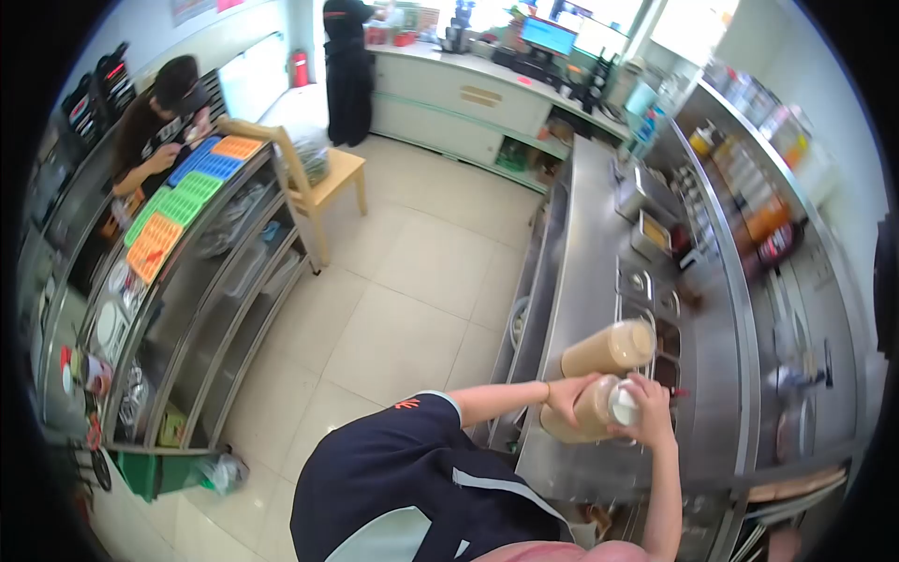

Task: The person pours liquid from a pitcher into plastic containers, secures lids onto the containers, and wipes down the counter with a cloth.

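Note:
A large clear plastic jug point(578, 421) of beige liquid stands on the steel counter in front of me. My left hand point(567, 397) is closed around its upper side, steadying it. My right hand point(648, 410) grips the white lid point(624, 401) at the jug's mouth, fingers curled over its edge. Just beyond, a second clear jug point(607, 348) of similar beige liquid leans across the view, close to my left fingers.
The steel counter point(562, 323) runs away from me, with metal inset pans point(637, 284) and a shelf rack point(726, 239) on its right. Another person point(154, 126) sits at the left behind coloured trays point(197, 187). A wooden chair point(332, 178) stands on the tiled floor.

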`<state>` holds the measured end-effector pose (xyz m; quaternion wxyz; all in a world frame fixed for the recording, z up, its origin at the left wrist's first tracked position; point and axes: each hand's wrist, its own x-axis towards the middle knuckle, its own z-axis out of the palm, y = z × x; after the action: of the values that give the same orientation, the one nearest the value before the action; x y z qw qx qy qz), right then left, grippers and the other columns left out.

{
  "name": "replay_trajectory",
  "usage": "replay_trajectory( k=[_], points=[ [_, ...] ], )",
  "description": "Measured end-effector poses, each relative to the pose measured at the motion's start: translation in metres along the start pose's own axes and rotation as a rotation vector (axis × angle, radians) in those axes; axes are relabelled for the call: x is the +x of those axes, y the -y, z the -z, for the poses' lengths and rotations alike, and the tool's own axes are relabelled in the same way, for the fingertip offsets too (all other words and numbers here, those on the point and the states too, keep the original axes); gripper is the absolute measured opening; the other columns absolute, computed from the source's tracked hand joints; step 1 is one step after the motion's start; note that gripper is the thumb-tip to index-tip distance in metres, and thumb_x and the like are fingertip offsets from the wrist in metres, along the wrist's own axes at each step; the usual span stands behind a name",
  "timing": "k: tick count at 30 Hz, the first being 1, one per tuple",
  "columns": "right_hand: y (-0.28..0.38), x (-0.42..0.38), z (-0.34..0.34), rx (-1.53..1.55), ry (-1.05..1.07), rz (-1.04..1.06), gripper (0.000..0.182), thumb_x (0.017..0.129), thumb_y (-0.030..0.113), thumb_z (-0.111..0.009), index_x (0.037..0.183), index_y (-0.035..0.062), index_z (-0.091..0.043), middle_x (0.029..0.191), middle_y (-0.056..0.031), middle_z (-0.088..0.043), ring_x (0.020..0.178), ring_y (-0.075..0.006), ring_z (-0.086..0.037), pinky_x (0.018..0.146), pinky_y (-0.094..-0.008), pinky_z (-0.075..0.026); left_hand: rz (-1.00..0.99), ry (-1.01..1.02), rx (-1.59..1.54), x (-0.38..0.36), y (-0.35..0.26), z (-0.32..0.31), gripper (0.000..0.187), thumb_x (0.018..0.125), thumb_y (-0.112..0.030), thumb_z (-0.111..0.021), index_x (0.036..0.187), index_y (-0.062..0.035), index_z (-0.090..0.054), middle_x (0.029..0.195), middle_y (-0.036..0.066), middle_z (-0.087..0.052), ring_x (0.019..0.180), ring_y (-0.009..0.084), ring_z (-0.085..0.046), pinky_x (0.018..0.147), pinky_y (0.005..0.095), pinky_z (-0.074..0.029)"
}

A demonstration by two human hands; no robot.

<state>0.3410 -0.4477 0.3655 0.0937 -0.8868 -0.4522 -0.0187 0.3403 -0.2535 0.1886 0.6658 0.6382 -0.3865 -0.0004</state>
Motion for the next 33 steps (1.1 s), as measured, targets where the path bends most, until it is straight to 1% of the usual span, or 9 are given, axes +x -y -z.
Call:
replay_trajectory(
  k=[5, 9, 15, 19, 21, 22, 25, 29, 33],
  points=[
    [0.008, 0.008, 0.011, 0.104, 0.104, -0.235, 0.088, 0.038, 0.033, -0.087, 0.112, 0.0094, -0.048, 0.113, -0.0119, -0.051, 0.107, -0.0331, -0.048, 0.084, -0.0403, -0.041, -0.032, 0.016, 0.001, 0.004, 0.009, -0.002, 0.116, 0.043, -0.036, -0.086, 0.135, -0.0046, -0.023, 0.129, 0.012, -0.042, 0.122, 0.0235, -0.04, 0.104, 0.0366, -0.03],
    [-0.003, 0.001, -0.01, 0.179, -0.086, -0.19, 0.073, 0.051, 0.037, -0.081, 0.107, 0.0047, -0.048, 0.11, -0.0151, -0.052, 0.101, -0.0331, -0.053, 0.084, -0.0415, -0.044, -0.032, -0.044, 0.117, 0.001, 0.013, -0.004, 0.116, 0.038, -0.033, -0.086, 0.133, -0.0061, -0.025, 0.126, 0.013, -0.045, 0.12, 0.0268, -0.043, 0.102, 0.0365, -0.032],
    [0.04, 0.041, 0.006, -0.349, 0.413, -0.936, 0.075, 0.06, 0.036, -0.076, 0.117, -0.0005, -0.042, 0.11, -0.0259, -0.054, 0.101, -0.0361, -0.056, 0.086, -0.0415, -0.044, 0.076, -0.023, 0.138, -0.008, 0.006, -0.006, 0.114, 0.036, -0.031, -0.085, 0.131, -0.0078, -0.028, 0.124, 0.014, -0.047, 0.117, 0.0282, -0.046, 0.098, 0.0363, -0.035],
    [-0.015, 0.015, -0.022, -0.146, -0.023, -0.2, 0.08, 0.061, 0.045, -0.074, 0.115, -0.0026, -0.041, 0.103, -0.0256, -0.058, 0.098, -0.0393, -0.057, 0.084, -0.0425, -0.046, 0.043, -0.048, 0.133, -0.007, 0.015, -0.007, 0.113, 0.036, -0.031, -0.085, 0.13, -0.0074, -0.029, 0.122, 0.015, -0.048, 0.115, 0.0291, -0.047, 0.097, 0.0364, -0.036],
    [0.014, 0.026, 0.014, 0.037, 0.203, -0.194, 0.075, 0.062, 0.047, -0.073, 0.109, -0.0028, -0.043, 0.097, -0.0258, -0.06, 0.092, -0.0412, -0.058, 0.08, -0.0439, -0.047, 0.025, -0.057, 0.142, -0.008, 0.01, -0.007, 0.112, 0.036, -0.031, -0.085, 0.13, -0.0071, -0.029, 0.122, 0.015, -0.049, 0.114, 0.0297, -0.048, 0.097, 0.0366, -0.036],
    [0.036, 0.035, 0.029, -0.004, 0.328, -0.461, 0.077, 0.062, 0.048, -0.073, 0.11, -0.0037, -0.042, 0.093, -0.0265, -0.061, 0.091, -0.0426, -0.058, 0.08, -0.045, -0.046, 0.034, -0.059, 0.157, -0.008, 0.01, -0.008, 0.112, 0.036, -0.032, -0.085, 0.13, -0.007, -0.029, 0.121, 0.015, -0.049, 0.114, 0.0299, -0.048, 0.097, 0.0368, -0.036],
    [-0.002, 0.021, -0.008, -0.056, 0.149, -0.764, 0.08, 0.059, 0.05, -0.075, 0.11, -0.0024, -0.042, 0.093, -0.0255, -0.061, 0.091, -0.0426, -0.058, 0.078, -0.0457, -0.046, 0.06, -0.053, 0.196, -0.009, 0.014, -0.006, 0.111, 0.036, -0.033, -0.085, 0.129, -0.007, -0.03, 0.12, 0.015, -0.049, 0.113, 0.0304, -0.048, 0.097, 0.0375, -0.037],
    [0.029, 0.029, 0.013, 0.038, 0.195, -0.698, 0.089, 0.052, 0.053, -0.078, 0.113, -0.0009, -0.043, 0.103, -0.024, -0.057, 0.097, -0.039, -0.056, 0.082, -0.0452, -0.045, 0.059, -0.048, 0.185, -0.006, 0.013, -0.005, 0.112, 0.035, -0.035, -0.085, 0.129, -0.0058, -0.031, 0.12, 0.015, -0.048, 0.114, 0.0301, -0.048, 0.097, 0.0376, -0.037],
    [0.013, 0.028, 0.014, 0.156, 0.269, -0.388, 0.083, 0.043, 0.028, -0.085, 0.115, 0.0075, -0.048, 0.114, -0.0191, -0.044, 0.109, -0.0375, -0.047, 0.093, -0.0392, -0.042, -0.126, -0.074, 0.09, 0.0, 0.036, -0.011, 0.115, 0.035, -0.041, -0.087, 0.129, -0.0065, -0.031, 0.124, 0.014, -0.045, 0.118, 0.0283, -0.043, 0.101, 0.0386, -0.033]
  ],
)
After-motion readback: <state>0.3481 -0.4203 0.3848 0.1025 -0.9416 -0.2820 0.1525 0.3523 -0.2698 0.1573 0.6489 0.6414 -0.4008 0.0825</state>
